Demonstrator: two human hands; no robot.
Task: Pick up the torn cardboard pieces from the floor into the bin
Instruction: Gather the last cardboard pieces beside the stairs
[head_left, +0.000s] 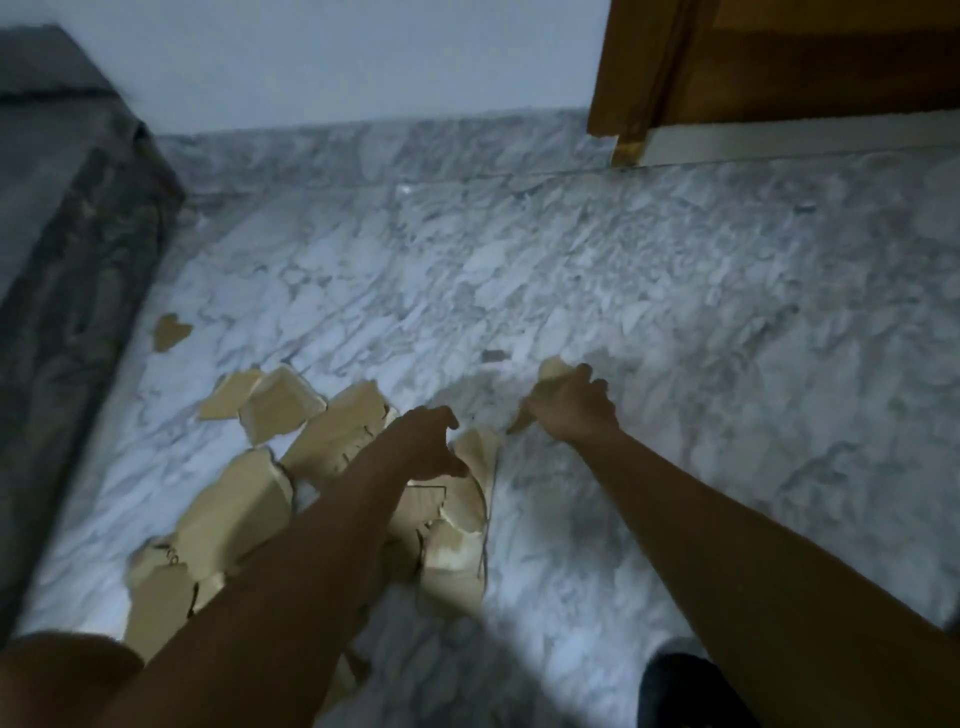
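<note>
Head view: torn tan cardboard pieces (234, 509) heap on the near-left marble floor (623, 286) beneath the left hand (426, 441), its grip unclear. Farther right, the right hand (571, 408) clutches one tan scrap (553, 371). Likely mid-gathering; next, find the unseen bin.

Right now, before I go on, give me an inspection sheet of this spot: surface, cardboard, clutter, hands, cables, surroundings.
Surface: marble floor, pale with grey veins.
Job's things: heap of cardboard pieces left of centre; one small piece lies apart, near the grey furniture; no bin in view.
Clutter: small grey scrap on the floor beyond the hands.
Hands: right hand grips a pale piece; left hand is over the heap, grip unclear.
Cables: nothing seen.
Surroundings: grey furniture at left, wooden door at far right, wall behind.
</note>
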